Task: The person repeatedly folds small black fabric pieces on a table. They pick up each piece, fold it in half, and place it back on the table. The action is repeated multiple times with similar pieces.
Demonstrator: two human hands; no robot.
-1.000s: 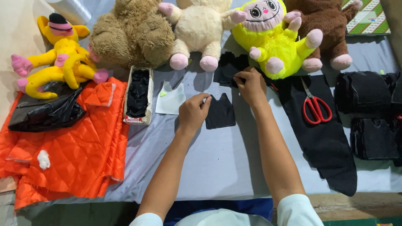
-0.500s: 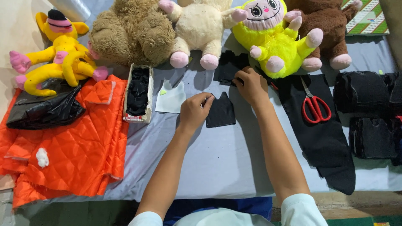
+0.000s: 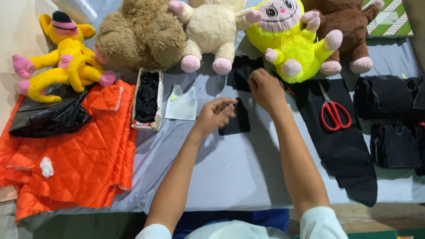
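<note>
My left hand point(image 3: 215, 116) pinches the left edge of a small black fabric cutout point(image 3: 237, 121) that lies flat on the grey table cover point(image 3: 230, 168). Just above it my right hand point(image 3: 264, 87) rests fingers-down on another black fabric piece point(image 3: 239, 73) near the foot of the yellow plush toy point(image 3: 290, 37). A white paper pattern point(image 3: 181, 105) lies left of my left hand.
Brown point(image 3: 139, 35), cream point(image 3: 212, 28), dark brown point(image 3: 349, 31) and yellow long-limbed point(image 3: 62, 57) plush toys line the far side. A narrow box of black pieces point(image 3: 147, 97), orange quilted fabric point(image 3: 75, 155), a black plastic bag point(image 3: 48, 117), red scissors point(image 3: 335, 113) on long black cloth point(image 3: 345, 146), and black stacks point(image 3: 392, 119) at right.
My left hand has closed its fingers on the edge of the small black cutout. My right hand stays on the upper black piece, shifted only slightly.
</note>
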